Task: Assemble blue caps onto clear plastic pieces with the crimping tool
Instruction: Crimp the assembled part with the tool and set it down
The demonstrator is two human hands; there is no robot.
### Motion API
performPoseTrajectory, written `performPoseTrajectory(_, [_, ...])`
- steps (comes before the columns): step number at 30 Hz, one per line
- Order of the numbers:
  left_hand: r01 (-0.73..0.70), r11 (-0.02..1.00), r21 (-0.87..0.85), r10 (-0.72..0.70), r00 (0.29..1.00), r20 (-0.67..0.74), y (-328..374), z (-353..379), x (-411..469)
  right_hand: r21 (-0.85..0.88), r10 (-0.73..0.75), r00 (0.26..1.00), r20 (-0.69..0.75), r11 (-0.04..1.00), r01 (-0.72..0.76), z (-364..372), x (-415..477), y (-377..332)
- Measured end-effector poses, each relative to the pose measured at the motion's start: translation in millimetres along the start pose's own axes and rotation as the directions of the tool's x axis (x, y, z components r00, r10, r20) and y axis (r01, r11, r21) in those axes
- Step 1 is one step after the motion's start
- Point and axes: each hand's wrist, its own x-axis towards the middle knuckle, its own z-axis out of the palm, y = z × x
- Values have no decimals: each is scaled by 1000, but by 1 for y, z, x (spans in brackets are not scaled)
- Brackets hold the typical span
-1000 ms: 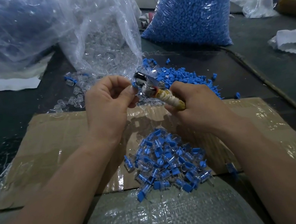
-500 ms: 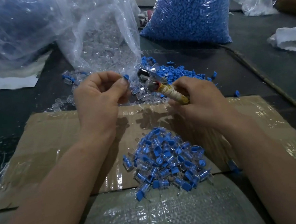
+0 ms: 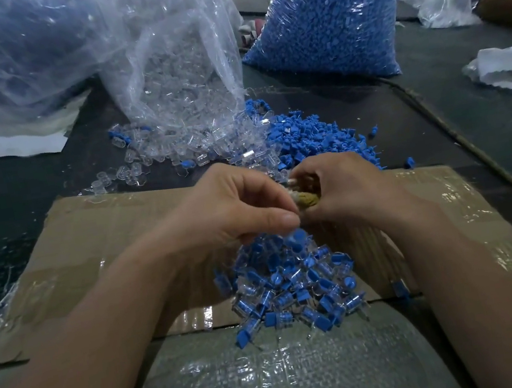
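Observation:
My left hand (image 3: 234,210) hovers over the cardboard with thumb and forefinger pinched together. A blurred blue-capped clear piece (image 3: 297,238) sits right at those fingertips, just above the pile of assembled pieces (image 3: 294,284). My right hand (image 3: 346,187) grips the tape-wrapped handle of the crimping tool (image 3: 308,199); the tool's metal head is hidden behind my hands. Loose blue caps (image 3: 316,141) and loose clear pieces (image 3: 181,145) lie on the dark table beyond my hands.
A taped cardboard sheet (image 3: 106,242) lies under my hands. A clear bag (image 3: 174,56) spills clear pieces at the back, and a full bag of blue caps (image 3: 330,13) stands to its right. More plastic bags sit far left and far right. A woven sack (image 3: 275,373) lies near me.
Both hands came down and toward me, from over the loose parts to above the assembled pile. The tool's metal head, visible before, is now hidden. A capped piece now shows at my left fingertips.

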Motion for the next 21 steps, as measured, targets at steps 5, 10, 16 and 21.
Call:
performPoseTrajectory(5, [-12,996,-87,-4,983,-182,0,4,0,11,-9,994,112,1000,8,-1,0,1])
performPoseTrajectory(10, [-42,966,254,180,815,-551,-9,-2,11,140,5,991,133,990,-24,-6,-2,3])
performPoseTrajectory(16, [97,870,484,145,888,-437,-24,-8,17,83,20,997,-69,996,-15,-5,5,14])
performPoseTrajectory(21, [154,776,611,14,965,-260,-32,-8,18,79,221,953,-205,975,-209,-7,13,31])
